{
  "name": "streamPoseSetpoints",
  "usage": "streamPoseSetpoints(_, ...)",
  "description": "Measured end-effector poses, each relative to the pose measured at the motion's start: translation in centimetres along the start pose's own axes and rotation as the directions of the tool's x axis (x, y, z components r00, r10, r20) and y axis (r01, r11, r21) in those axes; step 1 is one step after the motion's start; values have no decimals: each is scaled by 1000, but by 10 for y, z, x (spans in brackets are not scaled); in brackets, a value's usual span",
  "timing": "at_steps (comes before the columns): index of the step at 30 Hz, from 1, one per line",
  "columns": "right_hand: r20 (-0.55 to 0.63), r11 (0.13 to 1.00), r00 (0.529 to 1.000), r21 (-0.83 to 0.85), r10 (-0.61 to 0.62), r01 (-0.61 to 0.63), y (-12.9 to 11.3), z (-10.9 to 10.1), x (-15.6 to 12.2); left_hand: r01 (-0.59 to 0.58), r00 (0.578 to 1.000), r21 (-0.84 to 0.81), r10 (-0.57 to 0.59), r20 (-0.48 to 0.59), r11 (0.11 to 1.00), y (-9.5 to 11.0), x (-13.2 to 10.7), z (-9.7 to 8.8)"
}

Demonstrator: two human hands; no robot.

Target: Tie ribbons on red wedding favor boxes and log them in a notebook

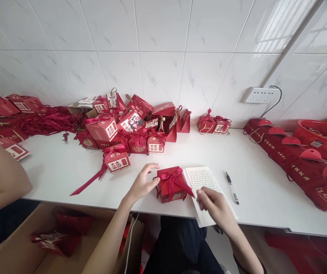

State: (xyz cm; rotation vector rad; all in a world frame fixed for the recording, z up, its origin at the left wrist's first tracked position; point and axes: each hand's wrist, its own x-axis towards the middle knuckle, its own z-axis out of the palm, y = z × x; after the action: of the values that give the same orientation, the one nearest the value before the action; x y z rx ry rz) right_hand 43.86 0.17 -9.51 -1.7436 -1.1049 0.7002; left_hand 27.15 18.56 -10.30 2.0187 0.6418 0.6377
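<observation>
A small red gift box with a ribbon bow [171, 184] sits near the front edge of the white table [254, 182]. My left hand [144, 182] rests against the box's left side with its fingers curved over the top edge. My right hand [215, 205] lies just right of the box on a white sheet of printed text [202, 179], its fingers bent and pinching at the paper. A black pen [232, 187] lies to the right of the sheet.
A heap of red gift boxes [129, 125] and loose ribbons [46, 121] lines the wall. Red bags [300, 163] and a red basin [320, 139] fill the right side. Another person's arm [0, 171] is at far left. A cardboard carton [37, 243] stands below.
</observation>
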Motion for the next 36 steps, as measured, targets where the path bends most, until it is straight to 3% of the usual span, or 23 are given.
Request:
streamPoseSetpoints(2,-119,997,993,-69,21,-30,4,-8,6,11,1000,61,-10,-19,998,1,-5,-1)
streamPoseSetpoints(3,-121,994,992,-102,31,-43,6,-8,9,11,1000,76,-9,-21,997,2,-6,0)
streamPoseSetpoints(8,52,995,997,-88,55,-50,12,7,17,-4,1000,53,5,-27,999,6,-5,9)
streamPoseSetpoints(14,59,999,997,-16,41,-40,17,12,15,-20,998,-83,15,-60,996,3,-1,12)
streamPoseSetpoints(18,69,999,996,-1,49,-49,21,11,15,-4,1000,-183,-1,-26,983,4,2,12)
streamPoseSetpoints(26,91,998,994,34,52,-55,20,11,15,128,990,-471,-82,116,873,-2,7,18)
streamPoseSetpoints(36,97,997,994,48,50,-55,22,11,15,178,983,-644,-104,151,744,-1,8,24)
